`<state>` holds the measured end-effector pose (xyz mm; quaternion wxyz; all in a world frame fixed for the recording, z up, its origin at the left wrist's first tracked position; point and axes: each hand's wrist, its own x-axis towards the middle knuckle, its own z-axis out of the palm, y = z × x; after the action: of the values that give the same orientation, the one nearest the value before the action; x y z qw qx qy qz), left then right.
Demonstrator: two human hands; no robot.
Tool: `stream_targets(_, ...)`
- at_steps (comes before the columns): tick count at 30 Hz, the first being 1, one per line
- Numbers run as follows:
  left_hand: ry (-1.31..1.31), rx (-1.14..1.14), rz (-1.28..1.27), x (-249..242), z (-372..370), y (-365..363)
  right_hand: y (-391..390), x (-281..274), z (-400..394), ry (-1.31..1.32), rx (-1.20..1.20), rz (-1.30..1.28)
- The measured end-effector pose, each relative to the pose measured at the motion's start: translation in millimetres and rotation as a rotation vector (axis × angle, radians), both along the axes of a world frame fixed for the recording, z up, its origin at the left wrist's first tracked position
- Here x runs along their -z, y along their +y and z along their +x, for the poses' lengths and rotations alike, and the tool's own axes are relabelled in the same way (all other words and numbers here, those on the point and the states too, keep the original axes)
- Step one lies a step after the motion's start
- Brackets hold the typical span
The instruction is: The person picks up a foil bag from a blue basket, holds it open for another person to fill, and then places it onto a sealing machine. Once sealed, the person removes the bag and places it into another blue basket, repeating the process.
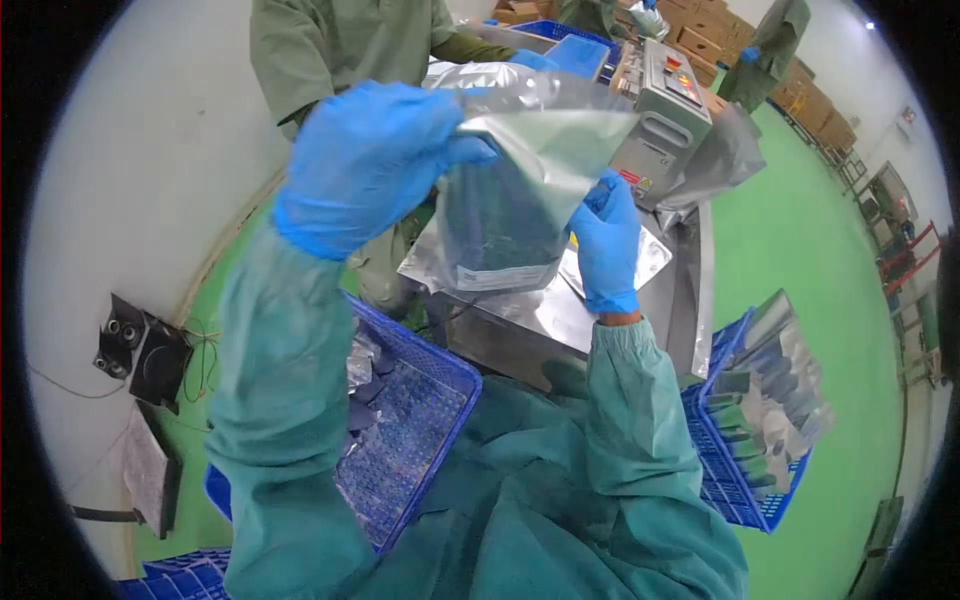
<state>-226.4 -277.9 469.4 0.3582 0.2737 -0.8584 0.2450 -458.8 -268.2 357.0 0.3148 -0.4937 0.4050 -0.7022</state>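
Two blue-gloved hands hold one translucent silvery plastic pouch (500, 215) up in front of the camera, above the stainless steel desk (520, 320). The left hand (370, 160), at about ten o'clock of the pouch, has its grip closed on the pouch's folded top edge; the right hand (605, 240), at three o'clock, has its grip pinched on the pouch's side, with the fingertips partly hidden behind the film. Dark contents show through the pouch, but what they are is hard to make out. One white label strip runs along its bottom edge, unreadable. Two blue plastic crates flank the body: one (420, 430) at seven o'clock, half covered by the left sleeve, and one (745, 470) at four o'clock, filled with filled pouches too crowded to count. One grey sealing machine (665, 115) stands at one o'clock. A second person in a green coat (340, 45) stands at twelve o'clock, cut off at the frame's top.
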Motion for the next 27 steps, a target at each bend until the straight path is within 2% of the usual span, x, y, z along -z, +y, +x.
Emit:
stream_targets(4, 0.055, 0.017, 0.189, 66.5, -28.3, -20.7, -17.2, 56.3, -24.7, 0.068, -0.014, 0.123)
stream_targets(6, 1.187, 0.613, 0.635, 93.4, -44.1, -21.8, -7.6, 42.3, -18.4, 0.118, -0.031, 0.119)
stream_targets(7, 1.398, 0.652, 0.992, 99.4, -39.1, -25.4, -6.5, 40.9, -16.1, 0.096, -0.047, 0.112)
stream_targets(8, 1.396, 0.66, 0.982, 129.1, -41.8, -39.7, -7.8, 38.1, -14.2, 0.077, -0.062, 0.099)
stream_targets(9, 1.337, 0.567, 1.068, 177.0, -47.7, -58.4, -11.8, 44.9, -16.4, 0.086, -0.048, 0.101)
stream_targets(10, 1.283, 0.471, 1.149, 203.5, -50.6, -65.5, -13.4, 48.9, -17.1, 0.1, -0.057, 0.097)
stream_targets(14, 1.424, 0.395, 1.054, 182.3, -72.6, -28.1, -15.8, 56.5, -10.9, 0.119, 0.024, 0.03)
stream_targets(16, 1.568, 0.337, 0.927, 181.5, -68.9, -38.2, -20.8, 63.2, -15.2, 0.108, 0.205, -0.066)
stream_targets(17, 1.68, 0.259, 0.774, 186.4, -62.4, -51.6, -23.4, 62.3, -19.8, 0.028, 0.294, -0.046)
stream_targets(18, 1.7, 0.248, 0.754, 183.4, -55.9, -56.9, -22.7, 63.0, -21.4, -0.135, 0.271, -0.044)
stream_targets(20, 1.706, 0.198, 0.624, 177.8, -48.7, -64.7, -24.2, 69.3, -17.0, -0.171, 0.262, -0.084)
stream_targets(21, 1.671, 0.182, 0.605, 186.2, -47.3, -77.2, -24.7, 67.2, -16.1, -0.16, 0.24, -0.082)
stream_targets(23, 1.622, 0.074, 0.659, 183.9, -42.0, -78.5, -25.3, 67.1, -16.9, 0.212, 0.32, -0.074)
stream_targets(24, 1.592, 0.102, 0.542, 191.7, -40.8, -83.1, -37.0, 74.8, -26.6, 0.256, 0.335, -0.107)
stream_targets(25, 1.595, 0.127, 0.611, 202.4, -39.6, -91.5, -39.4, 78.4, -29.7, 0.238, 0.301, -0.108)
stream_targets(26, 1.393, -0.01, 0.537, 199.0, -29.6, -81.0, -39.8, 76.0, -27.6, 0.257, 0.343, -0.057)
stream_targets(27, 1.297, -0.033, 0.521, 195.0, -20.3, -68.1, -34.7, 70.1, -25.9, 0.213, 0.204, 0.01)
